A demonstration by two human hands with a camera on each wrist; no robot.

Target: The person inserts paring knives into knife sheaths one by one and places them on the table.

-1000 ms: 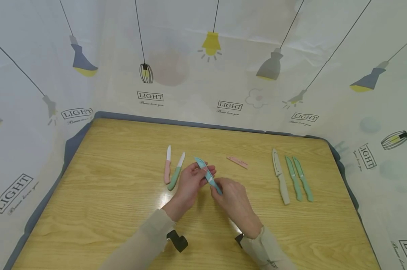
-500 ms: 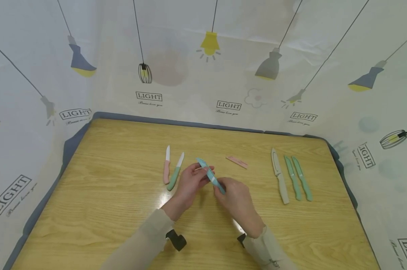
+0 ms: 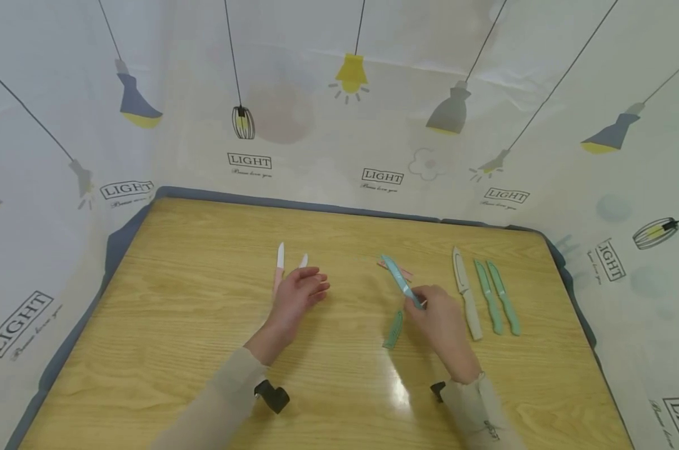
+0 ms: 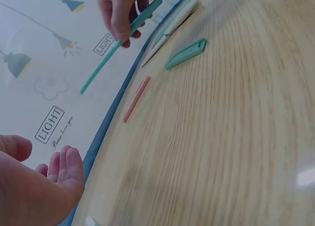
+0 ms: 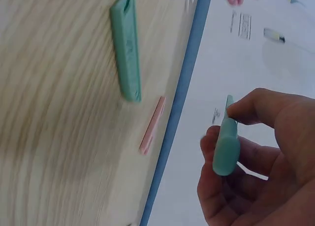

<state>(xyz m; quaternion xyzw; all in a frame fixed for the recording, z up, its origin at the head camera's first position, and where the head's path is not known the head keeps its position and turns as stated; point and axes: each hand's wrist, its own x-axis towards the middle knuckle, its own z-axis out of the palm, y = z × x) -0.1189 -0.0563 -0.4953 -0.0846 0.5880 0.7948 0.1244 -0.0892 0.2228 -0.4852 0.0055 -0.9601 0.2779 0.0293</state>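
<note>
My right hand (image 3: pixel 442 317) grips a sheathed blue knife (image 3: pixel 397 275) by its handle, above the table, with the blade end pointing away to the upper left. In the right wrist view the handle butt (image 5: pixel 227 157) faces the camera between thumb and fingers. My left hand (image 3: pixel 292 301) holds nothing; its fingers are loosely spread in the left wrist view. It hovers over a bare pink knife (image 3: pixel 280 257) and a bare green knife (image 3: pixel 304 259), hiding most of the green one. A green sheath (image 3: pixel 393 330) lies left of my right hand. Behind the blue knife is a pink sheath (image 4: pixel 136 100).
To the right, a sheathed cream knife (image 3: pixel 466 294) and two sheathed green knives (image 3: pixel 489 297) lie side by side. The wooden table (image 3: pixel 204 250) has a dark blue edge strip (image 3: pixel 294 203), and printed cloth walls rise behind it.
My left hand has let go of the blue knife and moved left. The right hand has carried the knife to the right, and the green sheath now shows on the table.
</note>
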